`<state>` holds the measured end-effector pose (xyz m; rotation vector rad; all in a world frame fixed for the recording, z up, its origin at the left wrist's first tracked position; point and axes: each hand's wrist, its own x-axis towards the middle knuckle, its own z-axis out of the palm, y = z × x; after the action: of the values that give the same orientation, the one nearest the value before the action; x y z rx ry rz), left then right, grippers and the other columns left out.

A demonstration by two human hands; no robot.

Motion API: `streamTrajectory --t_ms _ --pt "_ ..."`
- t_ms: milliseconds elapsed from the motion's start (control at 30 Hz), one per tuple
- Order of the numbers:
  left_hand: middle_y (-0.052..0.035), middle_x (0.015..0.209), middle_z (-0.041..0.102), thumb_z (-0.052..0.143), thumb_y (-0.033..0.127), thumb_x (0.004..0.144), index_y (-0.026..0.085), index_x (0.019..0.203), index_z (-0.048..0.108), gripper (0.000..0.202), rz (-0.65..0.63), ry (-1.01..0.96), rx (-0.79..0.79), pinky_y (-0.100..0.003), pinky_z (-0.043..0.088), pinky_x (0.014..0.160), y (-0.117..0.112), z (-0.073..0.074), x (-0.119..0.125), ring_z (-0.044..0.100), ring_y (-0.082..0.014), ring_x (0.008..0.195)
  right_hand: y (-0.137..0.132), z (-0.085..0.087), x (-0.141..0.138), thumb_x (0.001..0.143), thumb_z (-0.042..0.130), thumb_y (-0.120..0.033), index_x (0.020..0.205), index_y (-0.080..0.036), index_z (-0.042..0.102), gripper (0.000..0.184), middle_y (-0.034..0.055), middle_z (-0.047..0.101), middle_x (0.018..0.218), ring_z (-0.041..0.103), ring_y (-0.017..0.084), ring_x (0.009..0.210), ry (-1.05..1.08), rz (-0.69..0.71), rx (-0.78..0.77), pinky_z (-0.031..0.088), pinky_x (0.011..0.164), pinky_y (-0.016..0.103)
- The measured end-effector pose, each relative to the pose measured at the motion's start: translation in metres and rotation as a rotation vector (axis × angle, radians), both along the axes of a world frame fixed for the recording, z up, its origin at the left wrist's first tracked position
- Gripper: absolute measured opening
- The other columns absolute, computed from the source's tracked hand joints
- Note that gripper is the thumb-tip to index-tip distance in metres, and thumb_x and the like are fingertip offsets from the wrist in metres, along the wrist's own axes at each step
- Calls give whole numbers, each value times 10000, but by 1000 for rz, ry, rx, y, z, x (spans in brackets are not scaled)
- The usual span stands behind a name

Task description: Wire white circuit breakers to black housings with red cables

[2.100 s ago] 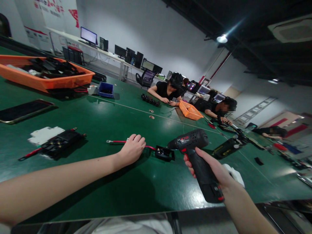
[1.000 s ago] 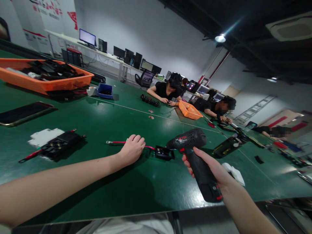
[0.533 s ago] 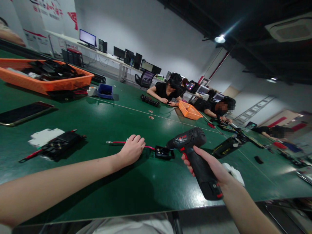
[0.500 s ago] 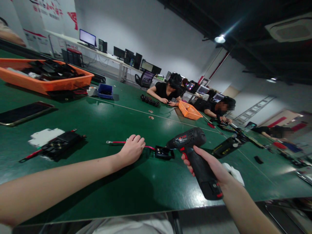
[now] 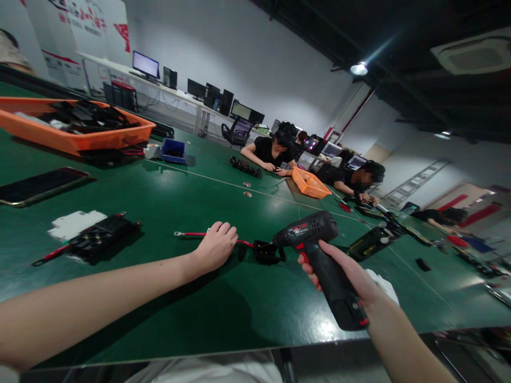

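Note:
My right hand (image 5: 351,276) is wrapped round the grip of a black cordless screwdriver (image 5: 319,255) with red trim. Its nose points left at a small black part (image 5: 266,252) lying on the green table (image 5: 223,308). My left hand (image 5: 215,247) rests curled on a red cable (image 5: 190,233) that runs from a metal lug at the left to the black part. The fingers press the cable down just left of that part.
A black module (image 5: 99,236) with red leads and a white piece lies at left, a dark flat panel (image 5: 38,184) beyond it. An orange tray (image 5: 75,125) of parts and a blue bin (image 5: 173,149) stand farther back. Two people work across the table beside a smaller orange tray (image 5: 310,183). A white cloth (image 5: 383,284) lies by my right wrist.
The screwdriver's nose has edged a little closer to the small black part. My left hand stays on the red cable. The view has shifted slightly.

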<state>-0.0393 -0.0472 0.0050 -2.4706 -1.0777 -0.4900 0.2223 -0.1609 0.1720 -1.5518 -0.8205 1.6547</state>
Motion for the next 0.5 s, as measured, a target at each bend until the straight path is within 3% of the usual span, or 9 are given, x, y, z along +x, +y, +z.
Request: streamTrajectory --t_ms 300,500 --pt "-107 941 604 494 159 902 128 926 662 173 -1 -13 3 -420 348 837 1 -1 0 506 -265 923 -2 -2 7 956 522 -465 1010 -119 673 381 83 700 784 643 116 555 -2 48 5 540 496 187" --pt "-102 933 592 496 222 925 140 948 668 191 8 1 7 -424 349 826 2 -3 0 493 -258 905 4 -7 26 903 569 -503 1020 -150 695 392 97 715 874 658 149 619 -61 25 246 555 540 238"
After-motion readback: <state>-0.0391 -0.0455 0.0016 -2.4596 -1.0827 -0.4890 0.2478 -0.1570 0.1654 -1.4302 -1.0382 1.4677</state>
